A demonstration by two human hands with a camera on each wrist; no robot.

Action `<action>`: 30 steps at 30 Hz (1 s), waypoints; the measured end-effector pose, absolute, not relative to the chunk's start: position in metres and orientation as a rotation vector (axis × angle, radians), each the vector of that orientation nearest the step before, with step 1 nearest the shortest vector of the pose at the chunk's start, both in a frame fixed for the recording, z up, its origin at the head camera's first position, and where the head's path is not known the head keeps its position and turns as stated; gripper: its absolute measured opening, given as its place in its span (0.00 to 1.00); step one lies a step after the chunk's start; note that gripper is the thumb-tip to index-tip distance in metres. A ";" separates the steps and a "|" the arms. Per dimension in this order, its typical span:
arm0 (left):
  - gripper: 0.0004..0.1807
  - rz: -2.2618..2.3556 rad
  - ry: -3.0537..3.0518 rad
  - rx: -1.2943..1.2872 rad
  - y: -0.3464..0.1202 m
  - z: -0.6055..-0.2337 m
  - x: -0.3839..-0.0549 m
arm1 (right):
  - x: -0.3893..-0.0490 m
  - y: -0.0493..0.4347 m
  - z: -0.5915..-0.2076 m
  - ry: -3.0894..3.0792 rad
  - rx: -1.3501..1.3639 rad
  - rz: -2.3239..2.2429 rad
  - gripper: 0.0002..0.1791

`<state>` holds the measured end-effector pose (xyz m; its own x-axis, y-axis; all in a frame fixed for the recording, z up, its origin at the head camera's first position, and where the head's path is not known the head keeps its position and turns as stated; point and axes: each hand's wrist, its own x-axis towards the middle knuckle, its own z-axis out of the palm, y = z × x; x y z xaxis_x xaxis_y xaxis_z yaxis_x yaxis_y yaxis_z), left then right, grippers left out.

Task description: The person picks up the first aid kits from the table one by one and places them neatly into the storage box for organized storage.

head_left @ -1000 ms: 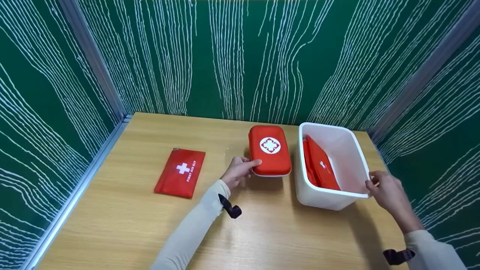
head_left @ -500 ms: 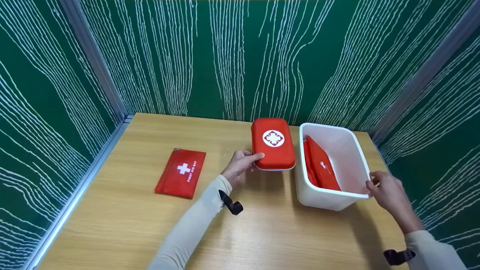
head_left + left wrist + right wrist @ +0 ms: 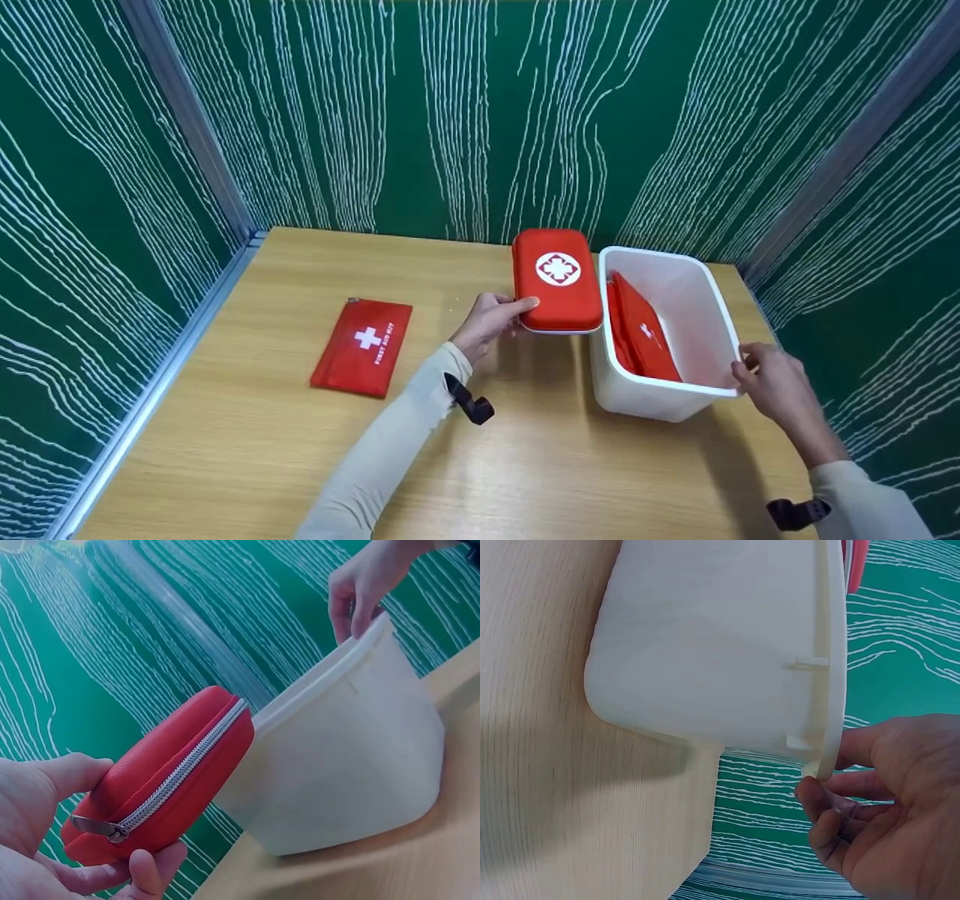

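My left hand (image 3: 486,324) pinches the near left corner of a red zippered first aid case (image 3: 556,281), thumb on top and fingers beneath. A white cross emblem marks its lid, and its metal zipper (image 3: 180,772) shows in the left wrist view. The case is raised off the table, its right edge overlapping the left rim of a white plastic bin (image 3: 667,401) in the head view. My right hand (image 3: 780,386) pinches the bin's near right corner at the rim, seen closely in the right wrist view. Inside the bin, red pouches (image 3: 646,337) lean against the left wall.
A flat red pouch (image 3: 361,346) lettered "FIRST AID KIT" lies on the left of the wooden table (image 3: 480,465). Green walls (image 3: 465,112) with white wavy lines enclose the back and both sides, joined by metal posts (image 3: 195,120).
My left hand has lifted the case and carried it right and away from me, up to the bin's left rim. The right hand and bin have stayed in place.
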<state>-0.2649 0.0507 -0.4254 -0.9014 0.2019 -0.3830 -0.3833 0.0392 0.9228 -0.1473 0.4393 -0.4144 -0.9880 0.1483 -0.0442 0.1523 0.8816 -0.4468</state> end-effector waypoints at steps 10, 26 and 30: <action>0.27 1.903 1.939 -0.098 0.064 -0.411 -0.263 | -0.146 0.440 -0.414 3.035 0.231 -0.744 0.28; 0.24 1.894 1.961 -0.044 0.082 -0.398 -0.262 | -0.145 0.440 -0.414 3.035 0.209 -0.757 0.28; 0.23 1.878 1.978 -0.049 0.086 -0.396 -0.260 | -0.145 0.441 -0.414 3.013 0.217 -0.779 0.29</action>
<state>-0.2600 0.0862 -0.3956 -0.9150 0.2517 -0.3153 -0.3019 0.0914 0.9490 -0.1446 0.4406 -0.4141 -0.9901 0.1288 -0.0558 0.1397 0.8657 -0.4806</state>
